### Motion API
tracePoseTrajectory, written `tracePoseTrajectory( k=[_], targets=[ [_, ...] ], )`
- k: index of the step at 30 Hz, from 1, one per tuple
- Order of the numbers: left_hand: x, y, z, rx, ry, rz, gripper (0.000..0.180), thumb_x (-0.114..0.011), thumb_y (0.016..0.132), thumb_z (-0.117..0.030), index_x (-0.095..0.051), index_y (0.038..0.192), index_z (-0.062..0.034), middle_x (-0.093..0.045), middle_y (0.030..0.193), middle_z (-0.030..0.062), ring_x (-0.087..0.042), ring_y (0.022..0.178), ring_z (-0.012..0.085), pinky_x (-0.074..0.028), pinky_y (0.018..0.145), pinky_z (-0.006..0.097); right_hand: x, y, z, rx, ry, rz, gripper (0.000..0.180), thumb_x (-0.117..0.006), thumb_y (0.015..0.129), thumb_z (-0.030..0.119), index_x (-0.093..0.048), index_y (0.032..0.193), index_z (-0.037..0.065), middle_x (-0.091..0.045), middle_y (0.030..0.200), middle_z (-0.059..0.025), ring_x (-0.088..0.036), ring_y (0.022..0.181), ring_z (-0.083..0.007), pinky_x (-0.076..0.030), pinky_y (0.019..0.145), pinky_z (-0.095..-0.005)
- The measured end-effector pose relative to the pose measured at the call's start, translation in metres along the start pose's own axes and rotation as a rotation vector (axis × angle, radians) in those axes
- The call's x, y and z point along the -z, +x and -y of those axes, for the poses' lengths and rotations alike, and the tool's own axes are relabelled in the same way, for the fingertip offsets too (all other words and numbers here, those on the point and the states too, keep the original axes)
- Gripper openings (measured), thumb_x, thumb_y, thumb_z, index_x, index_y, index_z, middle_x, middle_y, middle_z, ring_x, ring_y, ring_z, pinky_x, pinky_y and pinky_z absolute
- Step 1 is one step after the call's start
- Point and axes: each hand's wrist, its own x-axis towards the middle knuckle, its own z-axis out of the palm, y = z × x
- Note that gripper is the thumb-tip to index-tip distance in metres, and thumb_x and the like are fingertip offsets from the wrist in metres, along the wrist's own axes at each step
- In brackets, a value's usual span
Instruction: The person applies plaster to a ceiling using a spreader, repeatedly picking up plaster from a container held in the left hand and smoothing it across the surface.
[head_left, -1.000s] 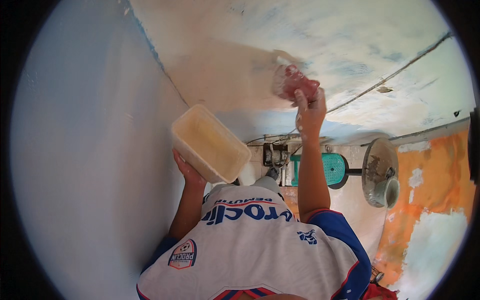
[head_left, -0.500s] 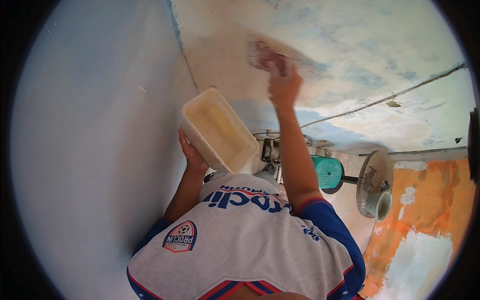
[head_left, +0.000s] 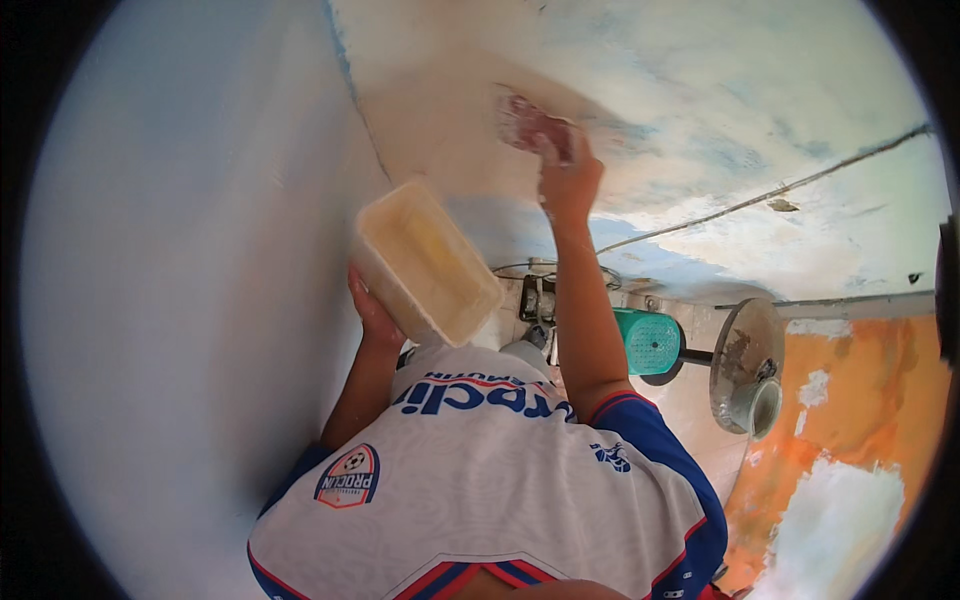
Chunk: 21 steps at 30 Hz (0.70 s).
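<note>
My left hand (head_left: pixel 376 315) grips the side of a cream rectangular plastic tub (head_left: pixel 376 262). The tub is tilted so that its open top faces me, and a pale coating lines its inside. Farther up, my right hand (head_left: pixel 570 188) is closed around a dark red flat scraper (head_left: pixel 538 128) smeared with whitish paste. The scraper lies against the patchy pale wall (head_left: pixel 690 130), just right of the corner line. Its working edge is hard to make out because of blur.
A smooth pale wall (head_left: pixel 180 260) rises close on my left. A cable (head_left: pixel 740 207) crosses the wall ahead. Right of my arm stand a green perforated stool (head_left: pixel 652 342), a round grey disc (head_left: pixel 738 362) and a whitish bucket (head_left: pixel 764 408). An orange patched wall (head_left: pixel 850 430) lies beyond.
The tub and my left hand have shifted slightly left. My right hand and the scraper have moved a little lower along the wall, with both grips unchanged.
</note>
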Motion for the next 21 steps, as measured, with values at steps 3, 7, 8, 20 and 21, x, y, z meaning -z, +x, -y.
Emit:
tracePoseTrajectory(
  k=[3, 7, 8, 20, 21],
  targets=[
    [0.014, 0.001, 0.004, -0.033, -0.038, 0.087, 0.077, -0.037, 0.098, -0.07, -0.036, 0.154, -0.0174, -0.044, 0.153, 0.0079, -0.046, 0.137, 0.03, -0.043, 0.111, 0.048, 0.05, 0.014, -0.041, -0.013, 0.112, -0.261, 0.021, -0.068, 0.093, 0.005, -0.065, 0.112, -0.003, -0.074, 0.105, -0.0124, -0.071, 0.095, -0.0187, -0.055, 0.085, -0.0309],
    [0.026, 0.001, 0.006, -0.021, -0.088, 0.1, 0.074, -0.038, 0.099, -0.067, -0.037, 0.153, -0.0176, -0.044, 0.153, 0.0073, -0.047, 0.137, 0.03, -0.044, 0.11, 0.048, 0.148, 0.001, -0.051, 0.062, 0.238, -0.405, 0.021, -0.067, 0.094, 0.003, -0.061, 0.113, -0.003, -0.07, 0.103, -0.0127, -0.069, 0.092, -0.0185, -0.059, 0.081, -0.0319],
    [0.024, 0.0, 0.007, -0.026, -0.065, 0.076, 0.074, -0.039, 0.099, -0.067, -0.037, 0.153, -0.0177, -0.044, 0.153, 0.0073, -0.047, 0.137, 0.03, -0.044, 0.11, 0.048, 0.15, -0.007, -0.045, 0.028, 0.227, -0.356, 0.02, -0.068, 0.094, 0.003, -0.062, 0.113, -0.003, -0.07, 0.103, -0.0121, -0.069, 0.092, -0.0184, -0.059, 0.081, -0.032],
    [0.002, -0.006, 0.009, -0.032, 0.024, 0.095, 0.073, -0.037, 0.1, -0.067, -0.037, 0.153, -0.018, -0.045, 0.153, 0.0064, -0.048, 0.137, 0.0297, -0.044, 0.11, 0.048, 0.152, 0.024, -0.107, 0.029, 0.262, -0.405, 0.017, -0.069, 0.093, 0.003, -0.064, 0.108, -0.001, -0.07, 0.1, -0.0079, -0.067, 0.09, -0.0163, -0.056, 0.084, -0.0305],
    [0.0, -0.008, 0.009, -0.053, 0.025, 0.1, 0.073, -0.038, 0.1, -0.067, -0.037, 0.153, -0.0181, -0.045, 0.153, 0.0063, -0.048, 0.137, 0.0296, -0.045, 0.11, 0.048, 0.166, 0.015, -0.095, 0.0, 0.398, -0.438, 0.019, -0.069, 0.093, 0.003, -0.063, 0.11, -0.001, -0.07, 0.101, -0.0081, -0.067, 0.092, -0.0164, -0.056, 0.085, -0.0308]
  ],
)
